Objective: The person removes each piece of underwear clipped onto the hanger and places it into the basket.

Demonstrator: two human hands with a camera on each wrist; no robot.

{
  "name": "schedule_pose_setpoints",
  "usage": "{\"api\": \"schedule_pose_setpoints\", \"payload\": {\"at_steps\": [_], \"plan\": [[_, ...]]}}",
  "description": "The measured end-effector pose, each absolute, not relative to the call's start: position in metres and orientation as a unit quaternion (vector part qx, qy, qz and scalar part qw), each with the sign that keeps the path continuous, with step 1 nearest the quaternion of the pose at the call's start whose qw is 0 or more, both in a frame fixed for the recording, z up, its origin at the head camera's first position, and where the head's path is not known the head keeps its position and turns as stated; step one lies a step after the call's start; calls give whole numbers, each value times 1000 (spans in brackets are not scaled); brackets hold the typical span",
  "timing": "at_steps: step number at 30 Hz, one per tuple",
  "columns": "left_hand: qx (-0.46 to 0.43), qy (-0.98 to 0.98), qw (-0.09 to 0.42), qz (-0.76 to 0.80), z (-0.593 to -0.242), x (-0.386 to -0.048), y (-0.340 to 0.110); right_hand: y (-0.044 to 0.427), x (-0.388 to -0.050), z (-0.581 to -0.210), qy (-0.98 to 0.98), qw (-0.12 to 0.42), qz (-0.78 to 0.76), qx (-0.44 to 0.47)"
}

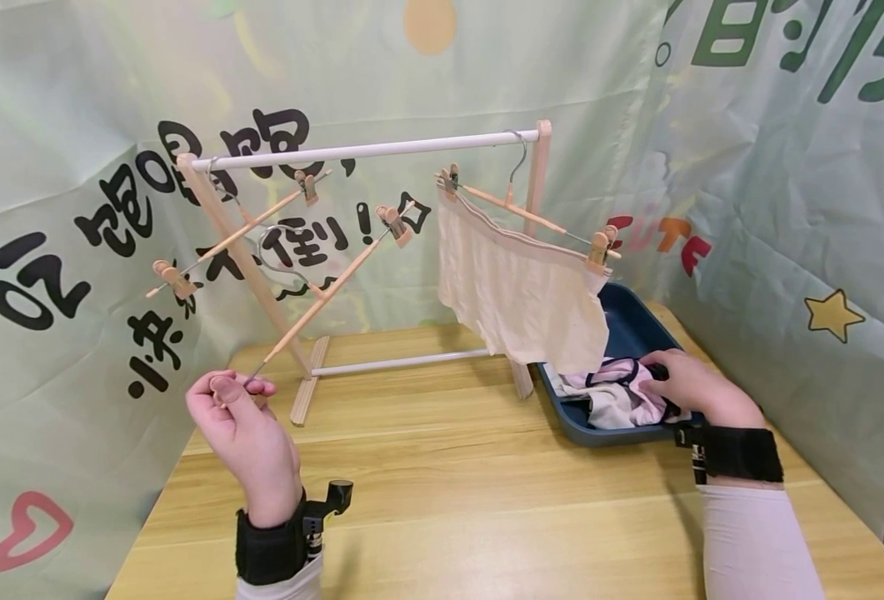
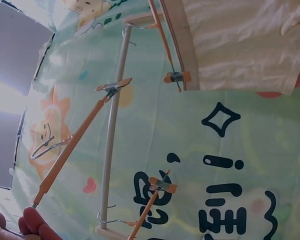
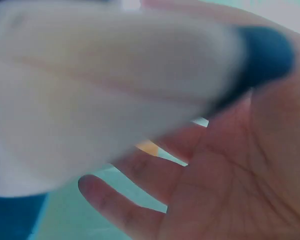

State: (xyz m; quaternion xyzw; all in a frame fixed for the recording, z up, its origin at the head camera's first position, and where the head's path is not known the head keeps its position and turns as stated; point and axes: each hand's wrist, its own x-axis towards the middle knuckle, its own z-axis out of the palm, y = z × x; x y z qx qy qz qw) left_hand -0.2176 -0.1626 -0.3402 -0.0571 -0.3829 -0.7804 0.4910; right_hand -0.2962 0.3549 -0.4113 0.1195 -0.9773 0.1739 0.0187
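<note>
My left hand [image 1: 250,429] pinches the lower end of a wooden clip hanger [image 1: 322,300]. The hanger is held tilted in front of the rack, its metal hook free and its far clip at the upper right. In the left wrist view only my fingertips [image 2: 35,225] show at its lower end. At the right, my right hand [image 1: 692,385] reaches into a dark blue basin [image 1: 599,437] and grips a pale pink garment [image 1: 647,404] with dark navy trim. Close, blurred cloth [image 3: 100,100] covers part of that hand in the right wrist view; the grip point is hidden.
A small rack with a white rail [image 1: 382,148] stands on the wooden table [image 1: 442,492]. Another clip hanger [image 1: 239,237] hangs at its left end. Cream shorts [image 1: 520,283] hang clipped at the right, partly over the basin. Printed curtains [image 1: 786,250] enclose the table's back and sides.
</note>
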Motion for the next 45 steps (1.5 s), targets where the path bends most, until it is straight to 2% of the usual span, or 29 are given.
{"api": "schedule_pose_setpoints", "payload": {"at_steps": [12,18,28,34,40,45], "plan": [[-61,-378,472,-794,-339,-215,-163,325,-279,-385,-969,114,176,127],[-57,-383,478,-788,-340,-215,-163,308,-269,-371,-962,159,181,127],[-63,-378,475,-792,-339,-215,-164,281,-252,-355,-922,302,181,163],[-63,-381,480,-788,-340,-216,-163,267,-247,-349,-872,388,180,238],[-65,-378,480,-789,-340,-218,-163,255,-244,-348,-842,409,159,313],[-70,-369,477,-794,-341,-218,-164,245,-240,-348,-841,400,150,332]]}}
